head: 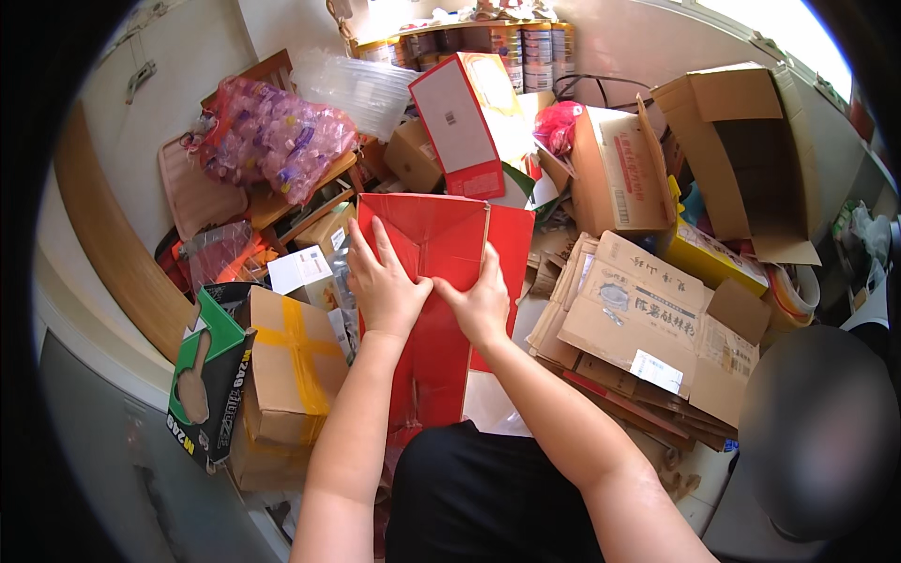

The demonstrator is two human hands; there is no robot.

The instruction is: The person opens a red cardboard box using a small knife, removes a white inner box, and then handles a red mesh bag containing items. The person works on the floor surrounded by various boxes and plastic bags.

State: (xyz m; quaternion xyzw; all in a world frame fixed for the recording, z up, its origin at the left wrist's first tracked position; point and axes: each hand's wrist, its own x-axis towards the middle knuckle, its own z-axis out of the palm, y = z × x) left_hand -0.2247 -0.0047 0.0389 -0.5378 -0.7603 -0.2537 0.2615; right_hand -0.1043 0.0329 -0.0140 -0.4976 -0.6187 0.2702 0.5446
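Directly before me is a red cardboard box (440,239), its upper panel creased in diagonal folds. My left hand (386,288) lies over its left part with fingers spread along that edge. On the opposite side, my right hand (482,299) grips the edge, its fingers running along the rim. Both thumbs rest on the red surface, their tips nearly meeting in the middle. A further red panel (512,246) shows behind my right hand; whether it is joined to the box I cannot tell. The box's lower end is partly hidden by my dark clothing (486,500).
Flattened cardboard (626,310) is stacked at right, below an open brown carton (753,162). A taped carton (292,359) and a green-black box (211,380) stand at left. Behind are a red-and-white box (457,127) and a net bag of plastic bottles (281,134).
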